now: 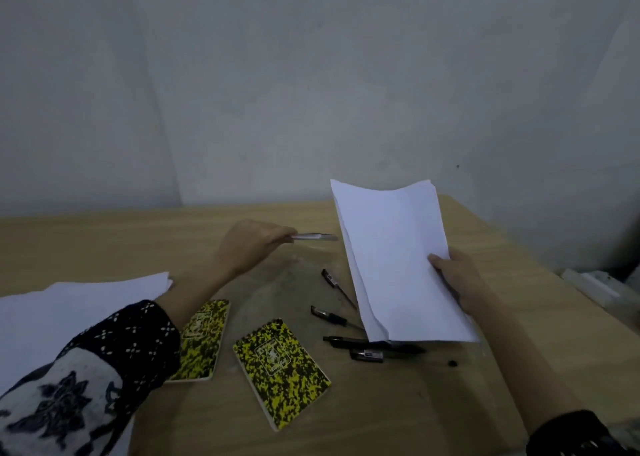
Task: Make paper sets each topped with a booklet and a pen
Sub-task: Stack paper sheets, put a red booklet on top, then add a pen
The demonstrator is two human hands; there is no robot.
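Your right hand [457, 282] is closed on a sheaf of white paper [398, 261], thumb on the upper face and the other fingers hidden beneath, and it holds the sheaf tilted up off the tabletop [104, 241] with its long axis running away from you. Your left hand [249, 247] reaches forward across the middle of the tabletop and pinches a pen [313, 236] by one end; that pen points rightwards, its free tip just short of the sheaf's left edge. Two yellow-and-black booklets [281, 372] lie flat close to you, the second booklet [202, 341] partly under your left sleeve, both nearer the left hand than the right. More black pens [336, 317] lie loose between the booklets and the raised sheaf, some half hidden under its lower edge. A further stack of white sheets [52, 313] rests at the left, under your forearm. No set looks finished yet: nothing sits on either pile. The relation that matters is this: the sheaf hangs to the right of the pen and above the loose pens, so it probably needs a bare patch of tabletop before a booklet and the pen you hold can go on top.
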